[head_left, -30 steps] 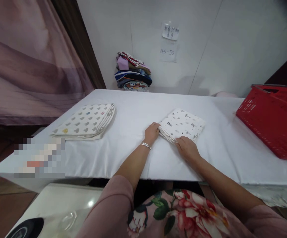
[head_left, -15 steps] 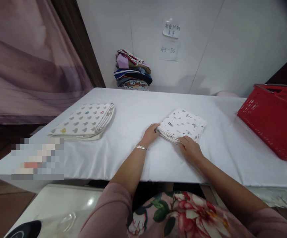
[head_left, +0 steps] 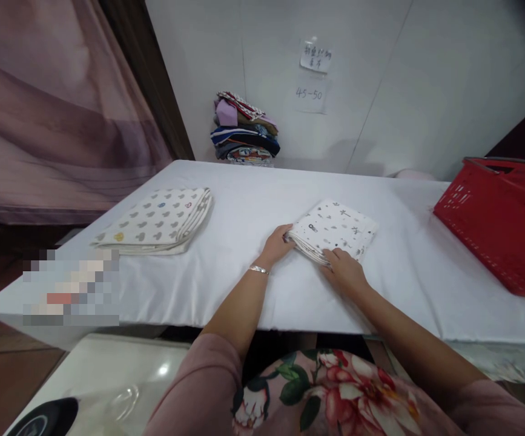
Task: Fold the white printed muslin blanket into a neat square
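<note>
- Nearest to me, at the bottom, is a pink top point(head_left: 348, 396) with large red and white flowers and green leaves.
- To its left, a glossy white surface point(head_left: 121, 357) carries a dark rounded object point(head_left: 46, 418), cut off by the frame.
- Two bare forearms reach forward from pink sleeves; a silver bracelet point(head_left: 259, 269) circles the left wrist.
- I see the left hand point(head_left: 277, 245) with a narrow grip, pinching the left corner of a folded white cloth point(head_left: 332, 223).
- The right hand point(head_left: 347, 272) has its grip on the same cloth's near edge, fingertips on top.
- This cloth, printed with small grey and black motifs, lies flat on a white-covered bench point(head_left: 244, 200), its layered edges facing me.
- Well to the left lies a second folded cloth point(head_left: 153, 218), cream with grey shapes; pixelation hides the area before it.
- At the far right stands a red perforated basket point(head_left: 498, 227).
- Beyond the bench's far edge, fabrics form a stack point(head_left: 244, 130) near the pale wall point(head_left: 189, 54).
- On that wall hang two handwritten notes, the lower point(head_left: 310, 95) reading "45-50".
- A pinkish curtain point(head_left: 57, 121) hangs at left.
</note>
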{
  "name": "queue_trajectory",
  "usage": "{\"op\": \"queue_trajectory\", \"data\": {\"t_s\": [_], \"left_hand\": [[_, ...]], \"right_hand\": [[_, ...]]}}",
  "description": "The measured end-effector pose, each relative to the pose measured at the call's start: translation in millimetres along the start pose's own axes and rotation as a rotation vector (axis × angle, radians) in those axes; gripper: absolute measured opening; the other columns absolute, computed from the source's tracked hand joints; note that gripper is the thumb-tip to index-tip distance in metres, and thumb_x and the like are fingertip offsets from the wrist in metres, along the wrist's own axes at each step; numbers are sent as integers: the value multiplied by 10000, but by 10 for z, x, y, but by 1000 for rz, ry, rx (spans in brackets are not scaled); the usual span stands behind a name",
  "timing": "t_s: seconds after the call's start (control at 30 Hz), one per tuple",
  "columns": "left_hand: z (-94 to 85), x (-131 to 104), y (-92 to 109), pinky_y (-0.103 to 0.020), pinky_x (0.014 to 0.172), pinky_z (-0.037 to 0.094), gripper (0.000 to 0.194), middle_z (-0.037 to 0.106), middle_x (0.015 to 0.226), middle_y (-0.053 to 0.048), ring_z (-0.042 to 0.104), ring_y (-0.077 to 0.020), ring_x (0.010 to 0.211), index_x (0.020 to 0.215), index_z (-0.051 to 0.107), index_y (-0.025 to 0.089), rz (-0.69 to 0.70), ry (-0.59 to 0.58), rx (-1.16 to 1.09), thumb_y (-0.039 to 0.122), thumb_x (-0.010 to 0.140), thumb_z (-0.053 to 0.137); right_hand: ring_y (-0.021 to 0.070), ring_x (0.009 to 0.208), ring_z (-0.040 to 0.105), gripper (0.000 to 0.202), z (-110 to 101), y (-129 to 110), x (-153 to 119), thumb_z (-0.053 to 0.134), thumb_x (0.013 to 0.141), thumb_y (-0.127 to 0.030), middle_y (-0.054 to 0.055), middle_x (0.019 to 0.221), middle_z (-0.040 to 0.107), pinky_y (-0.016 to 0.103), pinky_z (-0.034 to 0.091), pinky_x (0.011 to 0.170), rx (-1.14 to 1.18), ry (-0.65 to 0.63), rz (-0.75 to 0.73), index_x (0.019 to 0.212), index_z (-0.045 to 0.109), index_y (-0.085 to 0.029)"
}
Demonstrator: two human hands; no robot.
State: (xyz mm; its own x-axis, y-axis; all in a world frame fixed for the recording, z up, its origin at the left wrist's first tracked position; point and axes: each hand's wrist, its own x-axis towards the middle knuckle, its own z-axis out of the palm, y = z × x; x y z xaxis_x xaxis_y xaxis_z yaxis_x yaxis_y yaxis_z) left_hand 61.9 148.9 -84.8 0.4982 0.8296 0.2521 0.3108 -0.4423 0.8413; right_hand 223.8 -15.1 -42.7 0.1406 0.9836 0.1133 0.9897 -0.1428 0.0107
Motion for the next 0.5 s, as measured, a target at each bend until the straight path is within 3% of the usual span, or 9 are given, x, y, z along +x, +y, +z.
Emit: {"op": "queue_trajectory", "data": {"t_s": [0.2,0.33,0.5], "left_hand": [[26,-55,50,-300,855,453,532,570,1150,-79,554,-178,944,1247,498,166,-64,118,180,215,727,604],[28,-73,99,-316,854,447,371,617,1027,-69,561,-196,933,1132,581,172,-69,114,290,209,763,560],[15,-59,115,-320,907,432,426,615,1116,-71,555,-202,999,1211,546,170,-9,96,337,191,785,528]], "right_hand": [[201,983,499,292,-4,6,54,369,916,-316,77,1104,544,276,374,685,48,-38,62,1151,513,-219],[213,978,504,292,-18,-13,26,387,902,-302,85,1072,555,281,382,685,40,-19,30,1134,536,-207],[195,921,546,338,-123,114,22,440,875,-390,69,1052,582,280,423,711,258,-73,-70,1147,553,-224]]}}
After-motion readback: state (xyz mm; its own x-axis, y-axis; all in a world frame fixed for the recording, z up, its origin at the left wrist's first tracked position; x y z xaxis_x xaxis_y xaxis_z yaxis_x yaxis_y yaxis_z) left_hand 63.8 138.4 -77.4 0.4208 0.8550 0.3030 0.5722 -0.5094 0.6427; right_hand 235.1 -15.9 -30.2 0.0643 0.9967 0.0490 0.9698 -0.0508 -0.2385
